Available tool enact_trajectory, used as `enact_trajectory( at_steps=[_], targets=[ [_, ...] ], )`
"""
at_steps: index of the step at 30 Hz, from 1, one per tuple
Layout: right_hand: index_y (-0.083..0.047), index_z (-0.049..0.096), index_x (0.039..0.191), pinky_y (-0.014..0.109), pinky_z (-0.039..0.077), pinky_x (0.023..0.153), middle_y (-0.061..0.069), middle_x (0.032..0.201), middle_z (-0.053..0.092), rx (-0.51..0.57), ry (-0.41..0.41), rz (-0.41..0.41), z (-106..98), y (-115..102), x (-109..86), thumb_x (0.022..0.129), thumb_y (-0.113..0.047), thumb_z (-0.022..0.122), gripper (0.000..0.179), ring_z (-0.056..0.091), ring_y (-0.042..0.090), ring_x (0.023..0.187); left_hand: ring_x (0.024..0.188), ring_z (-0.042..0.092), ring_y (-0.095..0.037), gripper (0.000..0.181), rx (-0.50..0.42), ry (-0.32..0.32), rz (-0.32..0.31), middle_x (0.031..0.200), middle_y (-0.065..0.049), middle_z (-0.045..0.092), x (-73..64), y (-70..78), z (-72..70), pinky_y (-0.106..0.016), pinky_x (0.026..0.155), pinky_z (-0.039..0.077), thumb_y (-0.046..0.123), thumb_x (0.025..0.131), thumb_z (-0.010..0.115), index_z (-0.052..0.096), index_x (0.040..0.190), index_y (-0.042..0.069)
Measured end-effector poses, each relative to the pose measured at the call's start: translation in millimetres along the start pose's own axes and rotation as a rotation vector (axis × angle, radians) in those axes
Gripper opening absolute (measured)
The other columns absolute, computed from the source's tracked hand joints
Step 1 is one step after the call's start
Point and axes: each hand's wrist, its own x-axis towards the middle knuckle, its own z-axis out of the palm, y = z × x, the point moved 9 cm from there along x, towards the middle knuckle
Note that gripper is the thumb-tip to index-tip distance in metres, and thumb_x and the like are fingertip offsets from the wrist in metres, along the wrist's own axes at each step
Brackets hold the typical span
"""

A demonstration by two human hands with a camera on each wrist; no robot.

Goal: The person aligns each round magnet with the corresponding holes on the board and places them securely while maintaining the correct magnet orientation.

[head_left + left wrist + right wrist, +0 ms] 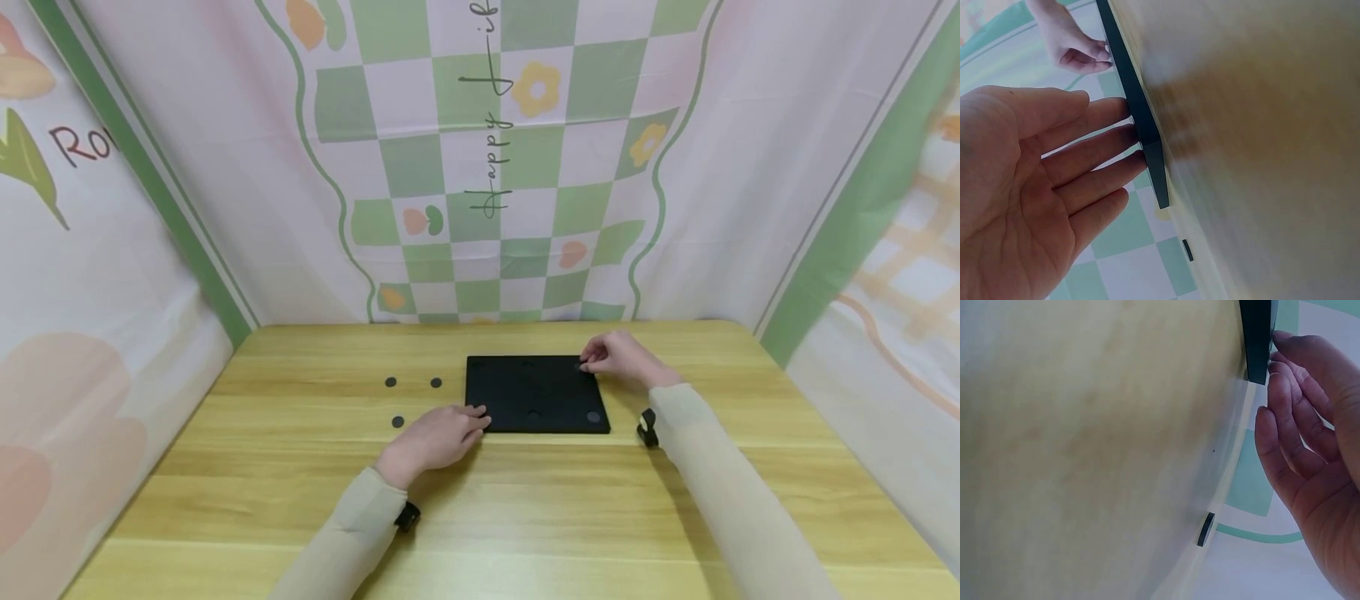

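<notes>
A flat black rectangular board (528,392) lies on the wooden table, with faint round outlines along its edges. My left hand (442,435) rests its fingertips on the board's near left corner; in the left wrist view its fingers (1094,147) are fairly straight against the board's edge. At the far right corner, my right hand (621,357) pinches a small dark disc (580,365), mostly hidden by the fingertips. Seen from the right wrist, the thumb (1310,353) and curled fingers meet at the board's edge. A grey-black disc (593,417) sits at the near right corner.
Three small dark discs lie left of the board: one far left (391,382), one nearer the board (436,382) and one closer to me (398,422). A small black piece (1206,529) shows on the table in the right wrist view. Patterned curtains (495,167) enclose the table.
</notes>
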Motion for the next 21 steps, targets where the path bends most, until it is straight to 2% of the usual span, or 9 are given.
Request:
enact_trajectory(
  at_steps=[8, 14, 21],
  targets=[
    [-0.005, 0.073, 0.09, 0.024, 0.053, 0.067, 0.002, 0.082, 0.071, -0.034, -0.01, 0.028, -2, 1, -7.3, 0.081, -0.015, 0.075, 0.013, 0.064, 0.011, 0.074, 0.13, 0.048, -0.024, 0.036, 0.0, 0.008, 0.005, 0.142, -0.005, 0.05, -1.2, 1.1, -2.4, -0.038, 0.106, 0.042, 0.024, 0.102, 0.044, 0.056, 0.134, 0.013],
    [-0.006, 0.072, 0.089, 0.024, 0.052, 0.068, 0.001, 0.081, 0.071, -0.041, -0.004, 0.02, -6, 4, -15.9, 0.081, -0.015, 0.075, 0.012, 0.063, 0.01, 0.074, 0.129, 0.049, -0.024, 0.036, 0.001, 0.008, 0.011, 0.142, -0.006, 0.05, -1.5, 2.6, -3.7, -0.038, 0.106, 0.042, 0.024, 0.102, 0.044, 0.056, 0.134, 0.012],
    [-0.009, 0.072, 0.086, 0.024, 0.052, 0.068, -0.002, 0.078, 0.069, -0.064, 0.013, 0.049, -11, 15, -27.0, 0.082, -0.017, 0.075, 0.009, 0.061, 0.009, 0.072, 0.13, 0.048, -0.025, 0.036, -0.001, 0.002, 0.009, 0.142, -0.006, 0.05, -1.2, 2.5, -2.7, -0.039, 0.106, 0.042, 0.024, 0.102, 0.044, 0.056, 0.134, 0.013]
  ],
)
